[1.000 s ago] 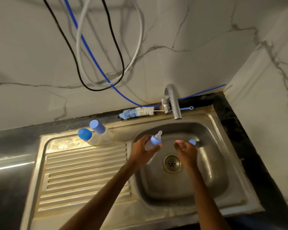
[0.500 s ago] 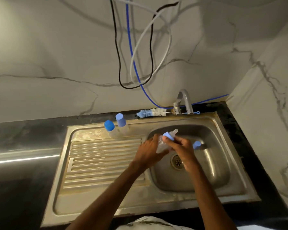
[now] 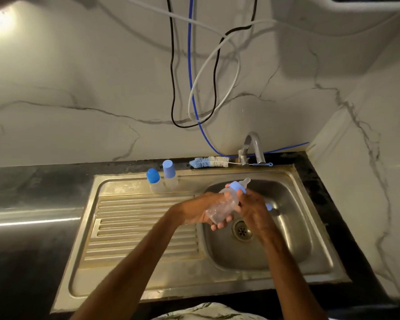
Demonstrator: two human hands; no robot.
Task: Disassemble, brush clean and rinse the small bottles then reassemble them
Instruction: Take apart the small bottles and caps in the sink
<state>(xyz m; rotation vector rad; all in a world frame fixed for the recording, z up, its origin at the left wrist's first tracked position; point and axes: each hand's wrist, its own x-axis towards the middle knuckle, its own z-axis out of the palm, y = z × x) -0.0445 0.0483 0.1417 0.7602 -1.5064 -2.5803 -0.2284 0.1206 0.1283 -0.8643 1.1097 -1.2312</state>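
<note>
Both hands have come together over the basin: the right hand [image 3: 252, 210], which a second ago was held apart from the bottle, now meets it. The left hand [image 3: 194, 211] curls round the body of the small clear plastic bottle with a blue screw ring and pale teat [image 3: 224, 203], holding it tilted with the teat pointing toward the far edge of the stainless steel sink [image 3: 310, 269]. The right hand's fingers close on the bottle's neck at the blue ring. A loose blue cap [image 3: 268, 207] lies in the basin, just right of the right hand. The round drain [image 3: 241, 230] sits below the hands.

Two more small capped bottles [image 3: 162, 181] stand side by side at the far edge of the ribbed drainboard. A blue-and-white bristle bottle brush [image 3: 209, 162] lies along the sink's far edge, beside the curved steel tap [image 3: 252, 146]. The dark table [image 3: 21, 227] surrounds the sink.
</note>
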